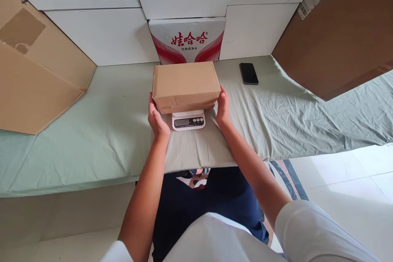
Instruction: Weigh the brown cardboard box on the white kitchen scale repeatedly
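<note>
A closed brown cardboard box sits on a small white digital scale on the green-sheeted table. My left hand grips the box's left end and my right hand grips its right end. The box covers most of the scale; only its front panel with display and buttons shows. I cannot tell whether the box rests fully on the scale or is held just above it.
A black phone lies at the back right of the table. A red-and-white printed carton stands behind the box among white boxes. Large cardboard sheets lean at the left and right. Tiled floor shows at lower right.
</note>
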`<state>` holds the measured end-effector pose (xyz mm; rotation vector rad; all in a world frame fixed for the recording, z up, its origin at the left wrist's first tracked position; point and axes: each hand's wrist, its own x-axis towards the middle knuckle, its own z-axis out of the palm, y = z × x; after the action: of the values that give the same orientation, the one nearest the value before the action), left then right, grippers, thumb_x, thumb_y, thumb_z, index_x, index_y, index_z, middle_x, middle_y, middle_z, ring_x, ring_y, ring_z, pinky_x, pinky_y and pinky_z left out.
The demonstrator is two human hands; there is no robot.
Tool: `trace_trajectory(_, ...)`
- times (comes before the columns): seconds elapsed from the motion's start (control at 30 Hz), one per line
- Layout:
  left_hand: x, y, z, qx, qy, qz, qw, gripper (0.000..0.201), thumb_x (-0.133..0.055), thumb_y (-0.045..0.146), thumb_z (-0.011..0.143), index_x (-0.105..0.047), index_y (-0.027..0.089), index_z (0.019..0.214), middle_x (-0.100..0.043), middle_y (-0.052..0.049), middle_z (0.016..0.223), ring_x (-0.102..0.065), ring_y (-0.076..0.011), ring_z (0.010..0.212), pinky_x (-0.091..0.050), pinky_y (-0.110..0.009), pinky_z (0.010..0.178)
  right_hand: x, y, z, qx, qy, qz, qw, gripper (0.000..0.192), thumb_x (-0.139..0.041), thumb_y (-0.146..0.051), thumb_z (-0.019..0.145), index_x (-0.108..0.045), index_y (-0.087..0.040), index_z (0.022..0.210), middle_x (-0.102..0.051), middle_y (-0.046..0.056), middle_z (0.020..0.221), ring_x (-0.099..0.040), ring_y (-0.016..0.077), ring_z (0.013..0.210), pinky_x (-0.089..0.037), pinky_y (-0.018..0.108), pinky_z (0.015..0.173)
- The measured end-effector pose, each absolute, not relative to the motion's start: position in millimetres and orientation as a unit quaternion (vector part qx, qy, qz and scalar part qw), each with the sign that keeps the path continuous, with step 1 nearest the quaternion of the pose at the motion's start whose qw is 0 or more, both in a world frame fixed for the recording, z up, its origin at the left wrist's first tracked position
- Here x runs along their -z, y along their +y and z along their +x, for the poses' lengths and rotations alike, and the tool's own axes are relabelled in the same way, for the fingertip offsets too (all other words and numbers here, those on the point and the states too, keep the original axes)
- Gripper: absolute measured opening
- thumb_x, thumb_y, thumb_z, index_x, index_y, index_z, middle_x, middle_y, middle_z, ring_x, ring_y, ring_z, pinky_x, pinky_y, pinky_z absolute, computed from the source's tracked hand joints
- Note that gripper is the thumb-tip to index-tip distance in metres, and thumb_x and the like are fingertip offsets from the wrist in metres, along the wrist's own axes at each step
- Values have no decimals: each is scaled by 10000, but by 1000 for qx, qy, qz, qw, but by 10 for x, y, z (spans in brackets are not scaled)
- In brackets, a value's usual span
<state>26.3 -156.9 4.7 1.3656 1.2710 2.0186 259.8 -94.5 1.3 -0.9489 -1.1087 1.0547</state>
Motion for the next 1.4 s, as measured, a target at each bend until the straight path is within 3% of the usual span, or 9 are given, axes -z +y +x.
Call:
trace_trajectory(0.1,-50,-1548,268,-711,472,481,202,784,-338,736,970,-491,234,1552,-513,-103,1622,-454,-274,1533,-357,-385,1270,-7,-935,2574,-444,-442,-429,651,652,-434,-693,913,-483,-306,1437,-501,70,1609,-445,256,1548,-279,558,1333)
trace_trajectory(0.43,-35,-1682,277,-716,469,466,225,768,-364,699,985,-467,213,1571,-435,-100,1679,-370,-259,1587,-295,-380,1316,-146,-973,2590,-478,-434,-385,659,630,-426,-647,922,-482,-297,1442,-532,36,1586,-463,271,1536,-333,533,1319)
trace_trajectory(0.63,-13,-1733,332,-695,498,455,248,815,-363,746,961,-430,227,1586,-407,-109,1694,-335,-257,1604,-273,-401,1326,-340,-1149,2485,-467,-503,-348,639,544,-411,-651,946,-620,-308,1313,-661,5,1432,-524,288,1447,-417,510,1260)
trace_trajectory(0.8,-30,-1624,294,-683,500,475,241,844,-368,777,942,-441,217,1570,-426,-139,1678,-358,-266,1593,-298,-392,1310,-421,-1243,2412,-459,-520,-344,633,500,-485,-589,930,-596,-317,1334,-580,5,1522,-434,302,1512,-318,543,1313)
trace_trajectory(1.1,-393,-540,17,-700,456,487,257,715,-472,771,917,-565,251,1399,-565,-100,1539,-450,-247,1527,-322,-398,1297,-596,-263,2221,-409,-564,-317,644,702,-437,-722,892,-429,-349,1486,-523,6,1561,-416,261,1522,-319,498,1326)
trace_trajectory(1.23,-257,-184,69,-701,469,447,300,679,-449,766,929,-586,226,1318,-573,-126,1516,-434,-238,1534,-326,-432,1294,-420,139,2113,-431,-522,-338,654,762,-449,-773,843,-428,-329,1461,-536,31,1544,-457,276,1486,-305,532,1320)
trace_trajectory(1.4,-17,-93,62,-696,467,428,339,660,-453,790,908,-604,234,1232,-584,-134,1510,-454,-221,1520,-359,-417,1271,-178,236,2119,-446,-496,-353,656,739,-516,-753,799,-490,-269,1358,-548,70,1509,-457,267,1477,-301,480,1326)
